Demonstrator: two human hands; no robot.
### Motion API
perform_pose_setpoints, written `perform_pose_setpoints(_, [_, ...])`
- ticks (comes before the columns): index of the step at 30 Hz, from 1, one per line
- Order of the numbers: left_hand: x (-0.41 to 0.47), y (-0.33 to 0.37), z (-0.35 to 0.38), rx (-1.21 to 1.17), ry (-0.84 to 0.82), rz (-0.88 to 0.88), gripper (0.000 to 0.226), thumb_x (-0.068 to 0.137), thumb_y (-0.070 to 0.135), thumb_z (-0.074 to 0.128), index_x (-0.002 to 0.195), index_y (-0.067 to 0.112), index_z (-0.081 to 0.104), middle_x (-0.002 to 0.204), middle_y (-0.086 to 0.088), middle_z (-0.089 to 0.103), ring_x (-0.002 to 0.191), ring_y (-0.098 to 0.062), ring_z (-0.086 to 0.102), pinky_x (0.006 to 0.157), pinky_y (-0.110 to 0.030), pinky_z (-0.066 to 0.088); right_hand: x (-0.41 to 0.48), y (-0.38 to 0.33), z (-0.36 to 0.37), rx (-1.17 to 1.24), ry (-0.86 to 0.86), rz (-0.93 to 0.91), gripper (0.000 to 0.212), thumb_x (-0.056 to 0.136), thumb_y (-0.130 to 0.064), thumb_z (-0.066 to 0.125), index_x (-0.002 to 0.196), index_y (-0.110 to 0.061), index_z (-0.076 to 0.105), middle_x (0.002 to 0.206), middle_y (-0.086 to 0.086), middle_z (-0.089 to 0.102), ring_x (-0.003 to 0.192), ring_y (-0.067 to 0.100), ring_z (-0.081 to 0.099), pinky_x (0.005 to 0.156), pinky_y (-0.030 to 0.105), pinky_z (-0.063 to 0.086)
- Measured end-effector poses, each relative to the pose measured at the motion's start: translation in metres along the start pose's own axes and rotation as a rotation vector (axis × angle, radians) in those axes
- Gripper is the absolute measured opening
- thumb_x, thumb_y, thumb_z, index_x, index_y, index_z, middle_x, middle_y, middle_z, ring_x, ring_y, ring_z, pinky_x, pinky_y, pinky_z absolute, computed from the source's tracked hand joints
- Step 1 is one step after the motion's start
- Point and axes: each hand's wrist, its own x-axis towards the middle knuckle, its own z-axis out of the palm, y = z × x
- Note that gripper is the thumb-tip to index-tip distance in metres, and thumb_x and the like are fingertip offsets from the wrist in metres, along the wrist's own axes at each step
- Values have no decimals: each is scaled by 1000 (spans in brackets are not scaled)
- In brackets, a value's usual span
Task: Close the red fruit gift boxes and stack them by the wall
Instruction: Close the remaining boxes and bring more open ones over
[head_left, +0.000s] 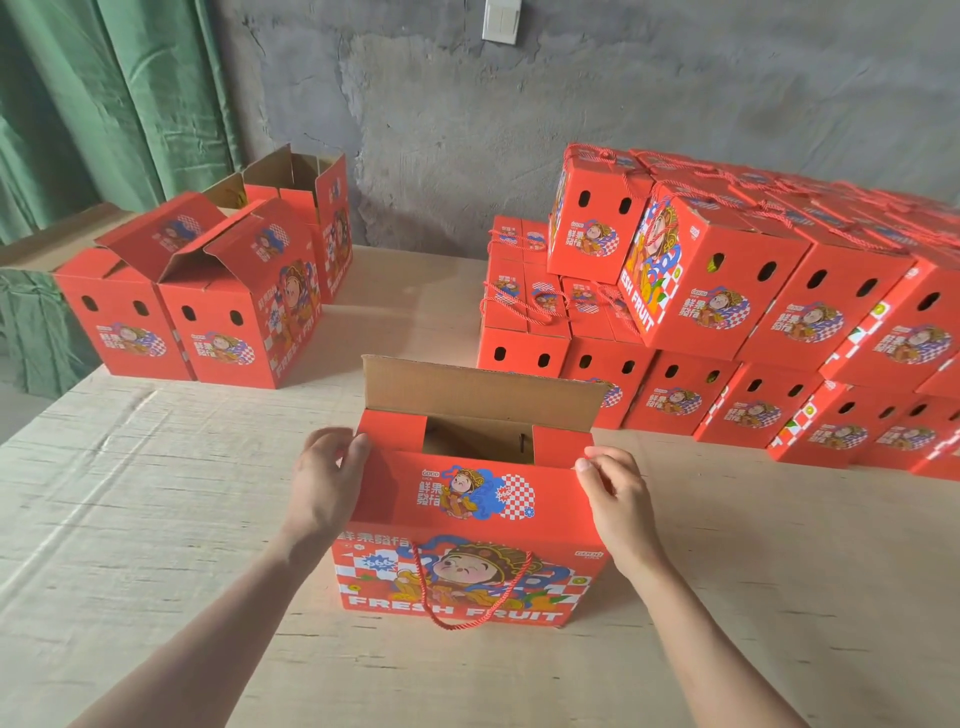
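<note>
The box (467, 519) stands on the counter (156, 519) right in front of the person, its near flap folded in and its far flap (478, 395) upright, so the top is only half shut. The left grip (327, 483) curls round the box's top left corner; the right grip (618, 499) pinches the near flap's right corner. If the near flap is pressed unevenly it could buckle or spring back before the far flap comes down over it. The rope handle (467, 597) hangs loose down the front and could snag or get trapped under the box when lifted. By the wall (571, 104), the stack (727, 312) carries one box sitting askew on top, which a careless placement might knock. Bare counter lies between box and stack. The open boxes (208, 312) sit near the counter's left edge.
</note>
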Motion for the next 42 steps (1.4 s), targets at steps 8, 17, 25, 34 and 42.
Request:
perform_pose_setpoints(8, [12, -3, 0, -167, -47, -206, 16, 94, 20, 55, 87, 10, 65, 101, -13, 63, 85, -26, 58, 63, -31, 46, 2, 3, -1, 85, -63, 86, 11, 91, -10, 61, 81, -7, 64, 113, 3, 51, 109, 14, 49, 94, 26, 39])
perform_pose_setpoints(17, [8, -8, 0, -181, -60, -176, 13, 94, 22, 56, 83, 18, 60, 87, -7, 65, 73, -19, 59, 56, -29, 48, 12, 3, -3, -2, -132, 77, 11, 88, -5, 63, 84, 4, 67, 111, 6, 45, 109, 14, 45, 89, 19, 32])
perform_pose_setpoints(25, [18, -10, 3, -236, -77, -233, 27, 91, 7, 58, 116, 17, 53, 104, 1, 56, 79, -10, 56, 54, -24, 42, 8, -2, -2, -96, -76, -53, 8, 85, 1, 64, 92, -2, 61, 103, 7, 50, 96, 18, 53, 74, 2, 38])
perform_pose_setpoints(34, [32, -6, 6, -228, -198, -346, 43, 93, -2, 47, 131, 17, 46, 118, -3, 52, 79, -14, 57, 54, -27, 46, 8, -10, -4, -430, -14, -338, 9, 75, 6, 73, 76, -2, 76, 78, 12, 67, 82, 35, 58, 69, 41, 48])
perform_pose_setpoints(42, [45, -2, -7, -180, -494, -92, 95, 91, -12, 49, 149, 39, -7, 159, 6, 8, 135, -12, 24, 71, -23, 52, 3, -11, 0, -419, -4, -358, 14, 79, 11, 65, 81, -1, 73, 80, 12, 64, 80, 35, 57, 69, 44, 49])
